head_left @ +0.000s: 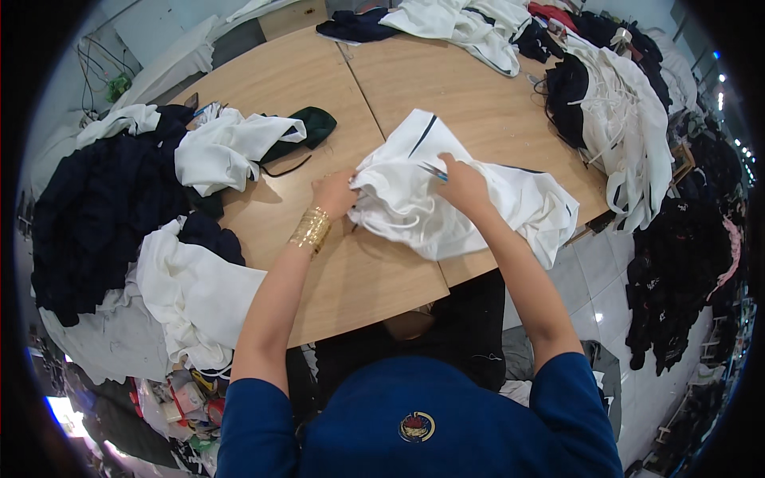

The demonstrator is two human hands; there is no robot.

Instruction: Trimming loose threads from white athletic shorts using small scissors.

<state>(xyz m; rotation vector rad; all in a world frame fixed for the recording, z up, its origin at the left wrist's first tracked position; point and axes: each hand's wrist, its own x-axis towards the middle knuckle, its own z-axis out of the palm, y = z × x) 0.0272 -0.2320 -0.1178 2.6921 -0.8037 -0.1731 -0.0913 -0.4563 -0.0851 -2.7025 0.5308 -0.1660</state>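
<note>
A white garment with dark stripes and a white drawstring lies bunched on the wooden table in front of me. My left hand, with gold bangles at the wrist, is closed on the gathered left edge of the garment. In my right hand is a small pair of thread snips with a blue handle, its metal blades pointing left over the cloth. The right hand is over the middle of the garment. Part of the snips is hidden by the fingers.
Dark navy cloth and a white garment are heaped at the left. White garments with drawstrings hang over the table's right edge. More white clothing lies at the far edge. A seam crosses the wooden table.
</note>
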